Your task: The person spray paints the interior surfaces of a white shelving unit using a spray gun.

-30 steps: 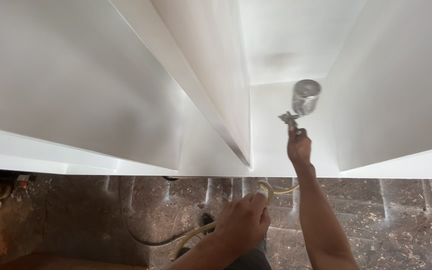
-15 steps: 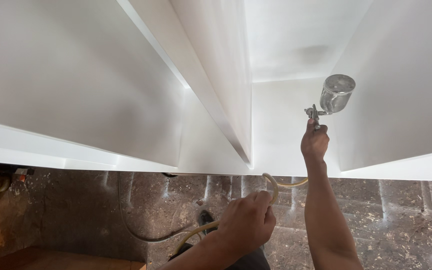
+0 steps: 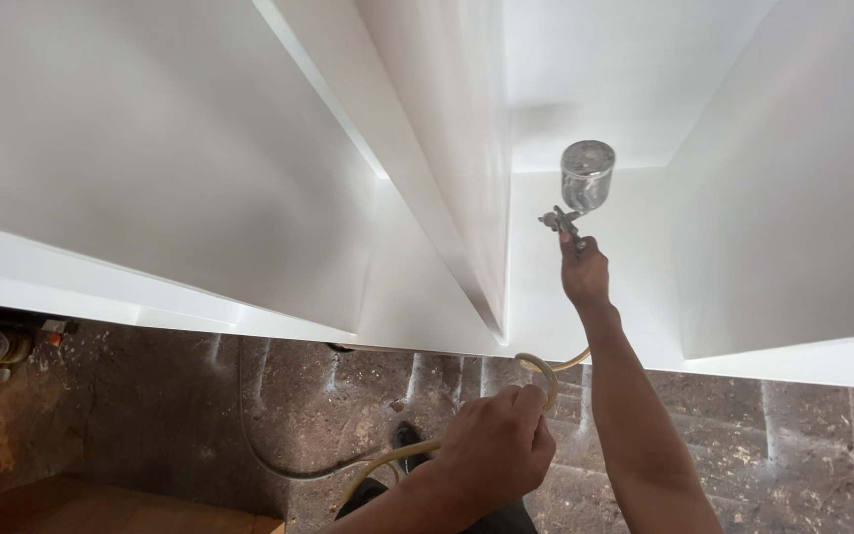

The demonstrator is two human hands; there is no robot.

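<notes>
The right hand (image 3: 585, 275) has its fingers closed around the grip of a spray gun (image 3: 575, 193), metal cup upright, inside the white cabinet (image 3: 200, 168). Below the cabinet's front edge, the left hand (image 3: 496, 445) seems wrapped around the yellowish hose (image 3: 387, 461) above the speckled floor (image 3: 150, 405).

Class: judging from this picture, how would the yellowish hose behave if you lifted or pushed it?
The hose is probably floppy: it loops from the left hand and snakes over the floor. Likely light; loosely curled fingers carry it.
</notes>
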